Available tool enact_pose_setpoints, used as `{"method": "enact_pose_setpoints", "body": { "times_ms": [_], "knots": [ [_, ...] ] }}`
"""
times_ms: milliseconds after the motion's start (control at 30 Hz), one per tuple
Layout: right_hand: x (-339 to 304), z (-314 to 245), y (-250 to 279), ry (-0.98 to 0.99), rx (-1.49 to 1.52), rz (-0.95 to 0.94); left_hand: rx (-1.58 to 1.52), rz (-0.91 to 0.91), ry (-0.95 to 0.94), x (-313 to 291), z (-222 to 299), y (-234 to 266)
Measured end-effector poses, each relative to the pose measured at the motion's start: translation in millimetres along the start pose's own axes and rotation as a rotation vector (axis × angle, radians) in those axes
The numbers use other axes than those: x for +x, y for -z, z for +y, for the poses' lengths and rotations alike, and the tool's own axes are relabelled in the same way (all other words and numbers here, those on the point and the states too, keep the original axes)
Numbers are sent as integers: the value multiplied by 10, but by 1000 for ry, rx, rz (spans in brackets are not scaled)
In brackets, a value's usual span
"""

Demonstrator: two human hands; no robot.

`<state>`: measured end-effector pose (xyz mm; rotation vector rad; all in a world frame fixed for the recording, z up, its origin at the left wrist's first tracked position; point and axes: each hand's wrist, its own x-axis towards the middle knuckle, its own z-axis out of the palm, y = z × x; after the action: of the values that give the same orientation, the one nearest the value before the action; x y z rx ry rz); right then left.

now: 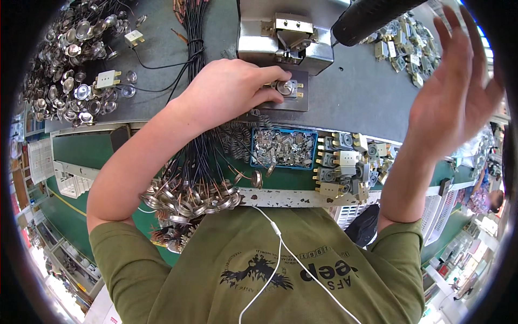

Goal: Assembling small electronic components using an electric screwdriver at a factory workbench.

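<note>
My left hand (226, 86) reaches over to the metal plate (299, 103) under the press. Its thumb and index finger are closed on the sides of a small square switch (294, 89) with brass terminals, which lies flat on the plate with a round metal cap on top. My right hand (450, 97) is raised at the right, fingers stretched apart and nothing in it. Nearest to it is the thick black lever (372, 21) of the press (294, 38), which it does not touch.
Black wires (189, 59) run in a bundle under my left forearm to metal caps (189, 202) at the table edge. A blue tray (284, 166) holds small metal clips, with springs (237, 143) beside it. Switch bodies (348, 162) sit to its right; more caps (81, 92) pile up far left.
</note>
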<state>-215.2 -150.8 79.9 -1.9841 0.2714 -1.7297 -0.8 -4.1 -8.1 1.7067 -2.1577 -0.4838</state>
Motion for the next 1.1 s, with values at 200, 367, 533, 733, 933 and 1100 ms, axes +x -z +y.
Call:
{"method": "enact_pose_setpoints", "body": {
  "times_ms": [200, 367, 533, 733, 933, 1100],
  "knots": [
    [376, -231, -292, -616, -125, -312, 110, 59, -84, 23, 11, -6],
    [106, -143, -528, -44, 1, 144, 68, 78, -66, -42, -59, -66],
    [178, -320, -495, -153, 146, 99, 81, 148, -115, -56, -66, -98],
    [247, -538, -481, -235, 273, 68, 141, 93, -137, 16, 11, -72],
    [2, -475, -820, -414, 192, 204, 119, 116, -124, -41, -41, -128],
    [0, -472, -844, -452, 198, 185, 111, 119, -134, -36, -34, -115]
  ]
}}
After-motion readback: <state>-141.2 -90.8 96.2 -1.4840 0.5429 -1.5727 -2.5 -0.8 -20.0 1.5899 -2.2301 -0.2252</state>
